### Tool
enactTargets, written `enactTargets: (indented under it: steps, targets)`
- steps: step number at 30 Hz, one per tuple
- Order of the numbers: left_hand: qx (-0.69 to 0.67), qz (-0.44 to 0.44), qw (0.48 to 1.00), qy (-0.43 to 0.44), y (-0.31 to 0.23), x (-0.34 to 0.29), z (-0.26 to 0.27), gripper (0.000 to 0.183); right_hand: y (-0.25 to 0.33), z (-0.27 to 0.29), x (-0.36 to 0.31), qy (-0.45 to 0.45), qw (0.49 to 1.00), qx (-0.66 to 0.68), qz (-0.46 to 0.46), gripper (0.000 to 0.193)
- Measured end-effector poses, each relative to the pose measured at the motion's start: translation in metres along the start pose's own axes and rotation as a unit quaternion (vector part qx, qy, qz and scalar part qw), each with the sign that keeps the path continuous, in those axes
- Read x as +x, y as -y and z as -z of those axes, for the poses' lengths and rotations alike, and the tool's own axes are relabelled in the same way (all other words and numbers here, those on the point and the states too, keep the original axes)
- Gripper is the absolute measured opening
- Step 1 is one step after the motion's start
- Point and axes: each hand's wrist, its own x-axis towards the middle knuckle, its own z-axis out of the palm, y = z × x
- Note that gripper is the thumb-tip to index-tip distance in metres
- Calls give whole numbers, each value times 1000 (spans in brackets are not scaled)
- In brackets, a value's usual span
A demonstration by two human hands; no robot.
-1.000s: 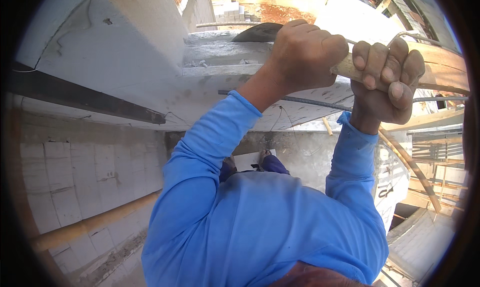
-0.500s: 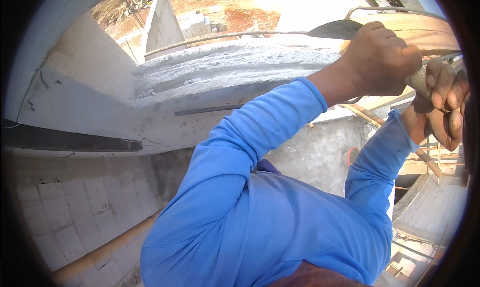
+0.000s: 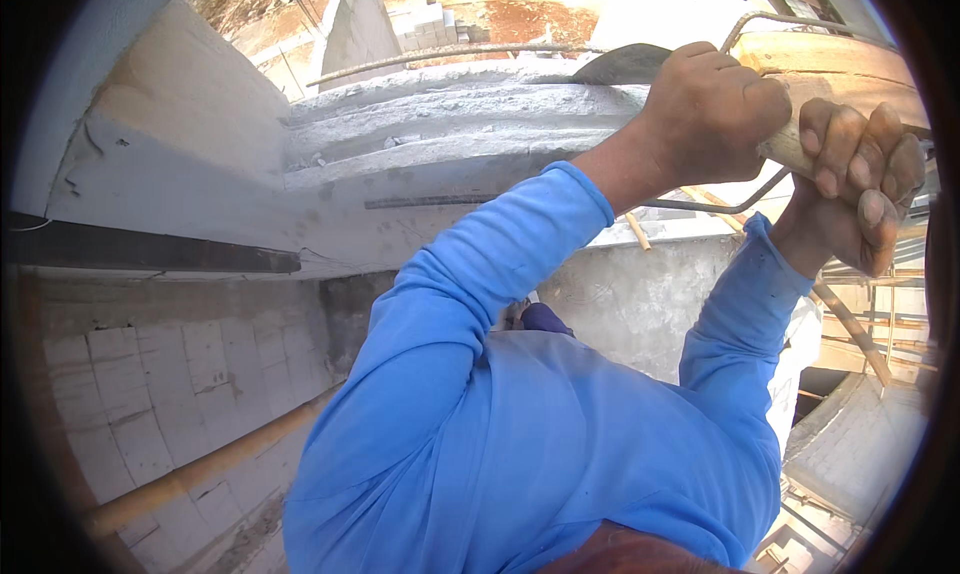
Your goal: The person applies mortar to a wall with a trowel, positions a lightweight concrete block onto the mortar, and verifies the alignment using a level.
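Both my hands grip one wooden-handled tool (image 3: pixel 784 150) at the upper right. Its dark, curved metal blade (image 3: pixel 622 66) shows just past my left hand, over the rough concrete ledge; I cannot tell the tool's exact kind. My left hand (image 3: pixel 715 116) is wrapped around the handle nearer the blade. Farther right, my right hand (image 3: pixel 850 179) closes around the handle's other end, its fingers curled over it. Between the hands a short stretch of handle is visible. The concrete ledge (image 3: pixel 430 124) is grey-white and uneven, with ridges along its length.
A steel bar (image 3: pixel 440 60) runs along the ledge's far side. Another bent bar (image 3: pixel 715 208) sticks out below my hands. A wooden board (image 3: pixel 835 59) lies beyond them. Pale block walls (image 3: pixel 190 384) stand lower left, near a timber pole (image 3: pixel 210 466). Bamboo poles (image 3: pixel 852 329) are at right.
Both hands and the tool have shifted left together, the blade going farther along the ledge. More of the bent bar below my hands is now uncovered.
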Motion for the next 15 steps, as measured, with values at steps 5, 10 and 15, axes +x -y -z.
enactTargets:
  steps: [5, 10, 15]
  targets:
    - [-89, -37, 995, -8, -30, 37, -47, 29, 66, 5, -22, -124, 984, -124, -27, 18]
    - [-147, -15, 972, 184, -26, 73, 44, 16, 112, -5, -65, -255, 952, -167, -22, 18]
    - [155, 196, 694, 675, 32, 104, 80, 38, 150, -12, -114, -352, 912, -208, -37, 20]
